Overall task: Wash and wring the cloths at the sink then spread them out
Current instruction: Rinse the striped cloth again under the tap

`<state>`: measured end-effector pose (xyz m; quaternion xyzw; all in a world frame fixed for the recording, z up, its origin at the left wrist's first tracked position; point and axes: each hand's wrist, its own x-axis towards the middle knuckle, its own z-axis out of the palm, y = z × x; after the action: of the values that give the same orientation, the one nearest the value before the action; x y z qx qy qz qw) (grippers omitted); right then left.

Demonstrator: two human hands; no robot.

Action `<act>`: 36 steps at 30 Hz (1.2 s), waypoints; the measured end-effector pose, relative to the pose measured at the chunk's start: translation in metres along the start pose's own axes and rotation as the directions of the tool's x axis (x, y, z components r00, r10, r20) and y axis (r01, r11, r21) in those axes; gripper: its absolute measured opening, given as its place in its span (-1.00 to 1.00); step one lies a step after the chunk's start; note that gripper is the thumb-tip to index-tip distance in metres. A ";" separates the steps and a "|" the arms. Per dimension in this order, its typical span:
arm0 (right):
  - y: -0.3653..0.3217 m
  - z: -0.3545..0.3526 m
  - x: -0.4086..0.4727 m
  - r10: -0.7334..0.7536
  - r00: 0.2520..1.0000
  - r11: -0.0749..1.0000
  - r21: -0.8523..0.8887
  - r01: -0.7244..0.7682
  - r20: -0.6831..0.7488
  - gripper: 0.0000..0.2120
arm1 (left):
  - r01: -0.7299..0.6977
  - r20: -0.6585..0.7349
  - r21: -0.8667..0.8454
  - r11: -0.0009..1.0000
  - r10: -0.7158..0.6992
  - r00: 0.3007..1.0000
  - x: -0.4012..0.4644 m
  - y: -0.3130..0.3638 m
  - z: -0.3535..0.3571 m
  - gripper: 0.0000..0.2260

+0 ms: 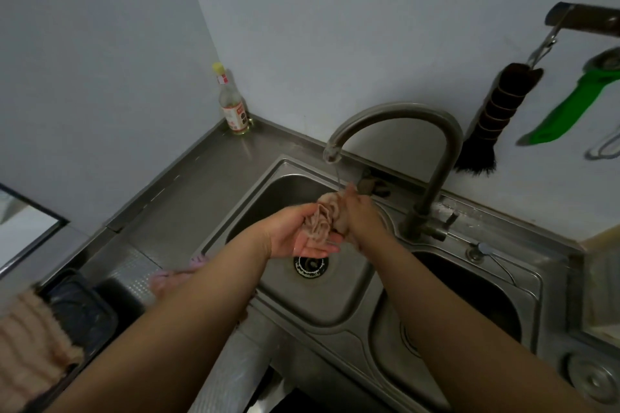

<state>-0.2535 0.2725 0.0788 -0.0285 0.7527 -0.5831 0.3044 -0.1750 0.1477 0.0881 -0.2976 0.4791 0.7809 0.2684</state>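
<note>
Head view: cloth point(322, 222) sits under the tap point(402, 112) stream above the left sink point(335, 307) basin. Left hand point(298, 235) supports it with flat fingers; right hand point(363, 215) squeezes it. If that squeeze loosens, it may fall and block the drain point(310, 266).

No text can be read: the red-printed label point(237, 113) on the bottle point(227, 95) is too blurred.
</note>
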 end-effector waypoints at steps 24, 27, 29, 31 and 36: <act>-0.035 -0.025 -0.007 -0.591 -0.125 -0.615 -0.346 0.708 0.797 -0.64 | 0.114 0.352 0.434 0.893 -0.285 0.891 -0.037 0.030 0.014 -0.78; -0.049 -0.024 -0.011 -0.572 0.058 -0.588 -0.459 0.666 0.818 -0.87 | 0.126 0.082 0.568 0.813 -0.208 0.975 -0.037 0.036 0.025 -0.73; -0.057 -0.017 -0.020 -0.472 0.292 -0.513 -0.529 0.676 0.832 -0.92 | 0.119 -0.149 0.686 0.718 -0.021 0.989 -0.029 0.034 0.033 -0.80; -0.062 -0.009 -0.026 -0.288 0.563 -0.453 -0.628 0.632 0.774 -0.84 | 0.121 -0.288 0.828 0.548 0.231 0.929 -0.024 0.029 0.039 -0.91; -0.058 0.002 -0.017 -0.132 0.734 -0.115 -0.746 0.656 0.666 -0.80 | 0.172 -0.148 0.985 0.012 0.575 0.805 -0.018 0.021 0.027 -0.41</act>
<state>-0.2566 0.2590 0.1373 -0.5706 0.8078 0.0515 0.1390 -0.1831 0.1610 0.1231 -0.1509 0.9692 0.1446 0.1305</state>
